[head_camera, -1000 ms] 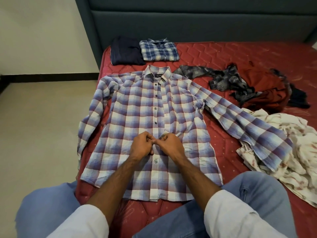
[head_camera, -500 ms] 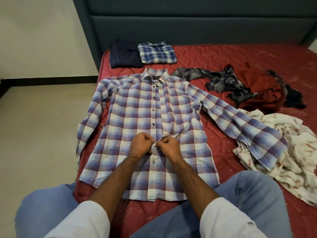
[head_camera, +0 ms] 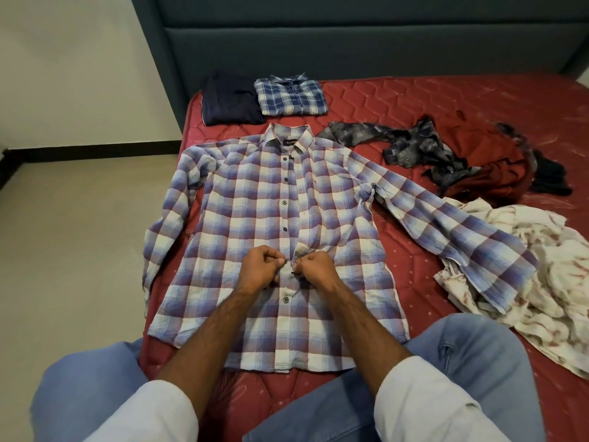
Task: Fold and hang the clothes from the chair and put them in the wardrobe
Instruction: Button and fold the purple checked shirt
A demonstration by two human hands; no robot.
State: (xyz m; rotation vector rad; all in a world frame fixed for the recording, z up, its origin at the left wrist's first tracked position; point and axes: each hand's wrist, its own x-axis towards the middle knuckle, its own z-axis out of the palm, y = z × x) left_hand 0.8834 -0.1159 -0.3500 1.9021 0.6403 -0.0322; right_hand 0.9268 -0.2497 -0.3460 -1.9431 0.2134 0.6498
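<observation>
Two hands at placket | checked shirt (head_camera: 242,218) is being pinched mid-front by left hand (head_camera: 259,269) and right hand (head_camera: 314,269), fingers curled | shirt is lying flat, front up, on red mattress (head_camera: 446,103).

We see the checked shirt (head_camera: 255,218) is thin woven cloth, matt and a little creased; its buttons (head_camera: 284,202) look like dark glossy plastic; the mattress (head_camera: 446,100) has a red quilted cover with a slight sheen; the headboard (head_camera: 350,36) seems padded, in a smooth matt covering; the floor (head_camera: 79,250) is smooth and matt; the jeans (head_camera: 478,362) are soft denim.
</observation>
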